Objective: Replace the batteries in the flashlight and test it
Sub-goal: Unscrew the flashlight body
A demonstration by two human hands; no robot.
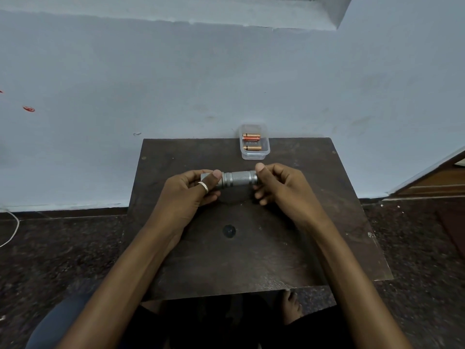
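A short silver flashlight (236, 180) with a knurled body lies sideways a little above the dark wooden table (327, 222). My left hand (193, 192), with a ring on one finger, grips its left end. My right hand (279, 185) pinches its right end between thumb and fingers. Behind them, at the table's far edge, a small clear plastic box (254, 153) holds orange and gold batteries (251, 138).
A pale blue wall rises just behind the table. A dark round spot (229, 230) marks the tabletop near its middle. Dark speckled floor surrounds the table, with a white cord (12, 230) at the left. My bare foot (292, 308) shows under the front edge.
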